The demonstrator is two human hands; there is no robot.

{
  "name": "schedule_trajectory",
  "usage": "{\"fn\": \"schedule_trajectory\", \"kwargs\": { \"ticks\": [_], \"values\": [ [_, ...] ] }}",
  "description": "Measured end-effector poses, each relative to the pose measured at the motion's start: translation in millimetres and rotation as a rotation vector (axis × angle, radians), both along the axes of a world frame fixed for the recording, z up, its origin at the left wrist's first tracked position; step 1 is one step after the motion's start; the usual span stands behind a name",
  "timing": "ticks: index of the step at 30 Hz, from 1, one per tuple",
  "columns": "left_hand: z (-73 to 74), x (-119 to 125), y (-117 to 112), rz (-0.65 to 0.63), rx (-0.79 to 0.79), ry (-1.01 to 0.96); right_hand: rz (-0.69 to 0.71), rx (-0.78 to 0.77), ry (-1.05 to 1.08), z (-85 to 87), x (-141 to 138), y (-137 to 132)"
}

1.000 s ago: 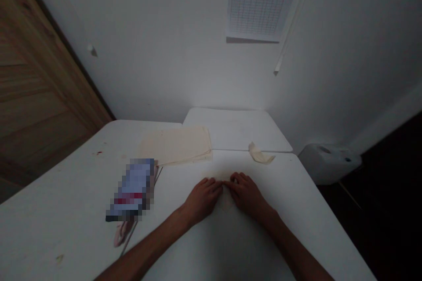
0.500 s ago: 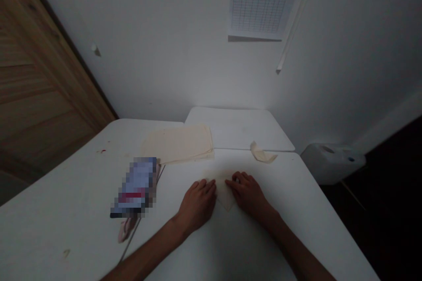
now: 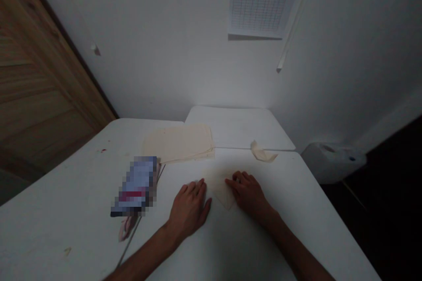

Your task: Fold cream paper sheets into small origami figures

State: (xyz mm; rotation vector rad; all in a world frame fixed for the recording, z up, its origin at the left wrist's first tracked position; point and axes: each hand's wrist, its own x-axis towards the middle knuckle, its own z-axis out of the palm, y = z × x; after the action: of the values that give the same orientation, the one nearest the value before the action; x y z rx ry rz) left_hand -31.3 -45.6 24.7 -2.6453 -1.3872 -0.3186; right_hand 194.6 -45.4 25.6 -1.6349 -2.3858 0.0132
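Observation:
In front of me a thin cream sheet lies on the white table, with a pointed corner toward me. It is pale against the tabletop and partly covered by my fingers, so I cannot tell how it is folded. My right hand has its fingers bent in on the sheet's right side, index fingertip pressing on it. Just left of the sheet, my left hand rests palm down with fingers stretched and thumb apart, holding nothing. Farther back sits a stack of similar thin sheets.
A curved cream piece lies at the back right, near a raised white board. On the left is a blurred blue packet over a pinkish cloth. A white container stands beyond the table's right edge.
My left hand has let go of the sheet's left side and moved left, its fingers and thumb spreading. The right hand has stayed on the sheet.

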Motion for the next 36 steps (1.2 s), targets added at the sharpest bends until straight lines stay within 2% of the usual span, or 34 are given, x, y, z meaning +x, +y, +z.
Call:
{"fn": "schedule_trajectory", "kwargs": {
  "ticks": [4,6,11,13,18,25,31,36],
  "values": [
    [3.8,3,-2,-0.014,0.004,-0.005,-0.005,0.001,-0.021,1.2,-1,-1],
    [3.6,4,-1,-0.060,0.005,-0.008,-0.007,0.003,-0.024,2.0,-2,-1],
    [-3.0,5,9,-0.371,-0.092,-0.046,-0.009,0.003,-0.036,2.9,-3,-2],
    [-4.6,6,12,-0.430,-0.160,-0.063,-0.019,0.001,-0.040,2.7,-4,-3],
    [-5.9,2,7,-0.375,-0.225,-0.102,-0.055,0.013,-0.032,1.6,-2,-9],
    [-10.6,-11,-3,-0.263,-0.158,-0.089,-0.164,0.041,-0.013,-5.0,20,-22],
    [-9.7,-15,-5,-0.218,-0.116,-0.043,-0.250,0.067,-0.017,-8.9,41,-32],
    [-11.9,-20,-4,-0.204,-0.075,-0.065,-0.274,0.089,-0.020,-12.1,46,-34]
  ]
}}
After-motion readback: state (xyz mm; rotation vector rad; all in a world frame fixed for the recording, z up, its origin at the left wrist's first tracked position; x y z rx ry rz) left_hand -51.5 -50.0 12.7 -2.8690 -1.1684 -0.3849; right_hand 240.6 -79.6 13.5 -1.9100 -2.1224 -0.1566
